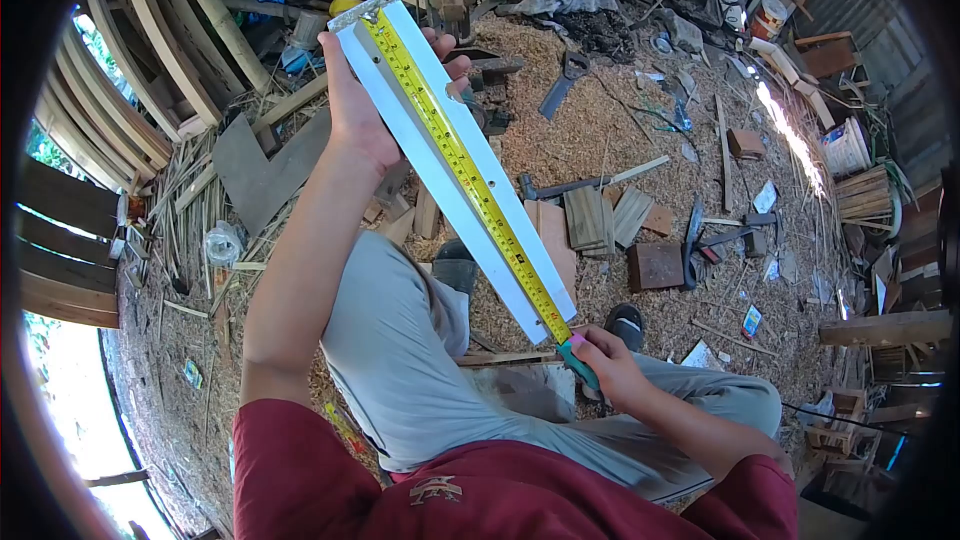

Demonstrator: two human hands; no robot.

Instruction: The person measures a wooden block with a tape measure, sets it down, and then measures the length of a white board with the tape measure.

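My left hand (358, 110) is closed around the far end of a long white piece (500, 285) with small dark holes along it. Its fingertips show past the piece's right edge. The white piece slants from upper left to lower right above my legs. Along its length lies the yellow blade of a tape measure (455, 152), its tip at the far end of the piece. In my right hand (612, 372) is the teal case of the tape measure, gripped at the near end of the white piece.
Wood shavings cover the floor. A handsaw (563, 85), a hammer (560, 187), wood offcuts (590, 218) and a brown block (655, 267) lie ahead of me. Long timbers (150, 30) lean at the left, and a white bucket (845, 148) stands at the right.
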